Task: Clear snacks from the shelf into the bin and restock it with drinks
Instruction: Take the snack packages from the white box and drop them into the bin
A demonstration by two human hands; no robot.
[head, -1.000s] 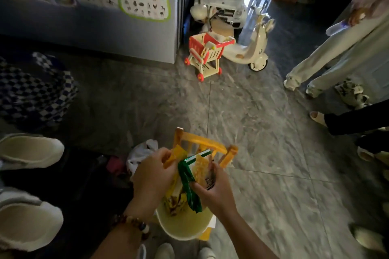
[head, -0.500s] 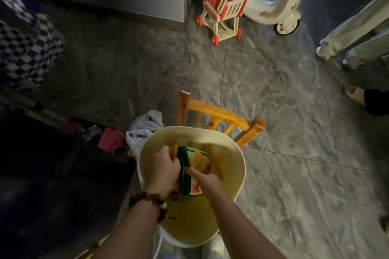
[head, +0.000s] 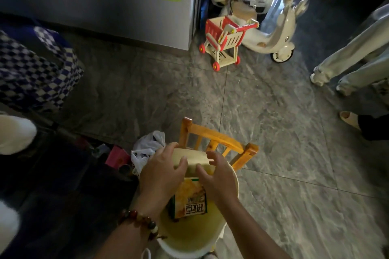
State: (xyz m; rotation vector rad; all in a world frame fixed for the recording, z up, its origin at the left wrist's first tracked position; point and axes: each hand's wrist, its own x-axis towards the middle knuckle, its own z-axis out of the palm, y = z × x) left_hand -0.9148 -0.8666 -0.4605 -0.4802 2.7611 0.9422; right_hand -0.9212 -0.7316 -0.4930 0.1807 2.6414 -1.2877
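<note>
A yellow and green snack bag [head: 190, 198] lies inside the pale yellow bin [head: 189, 235], which rests on a small wooden chair [head: 212, 139]. Both of my hands hover over the bin's far rim. My left hand [head: 163, 172], with a bead bracelet at the wrist, has its fingers spread and holds nothing. My right hand [head: 216, 176] is also open, its fingers apart just above the bag. Neither the shelf nor any drinks are in view.
A white plastic bag [head: 147, 149] and pink items [head: 116, 156] lie left of the chair. A toy shopping cart [head: 224, 41] and a toy scooter [head: 273, 35] stand ahead by a grey cabinet. Other people's legs and feet are at the right; a checkered cloth [head: 31, 71] is at the left.
Both hands let go of the snack bags, which now lie in the bin. The hands rose and opened above the rim. The view tilted back up.
</note>
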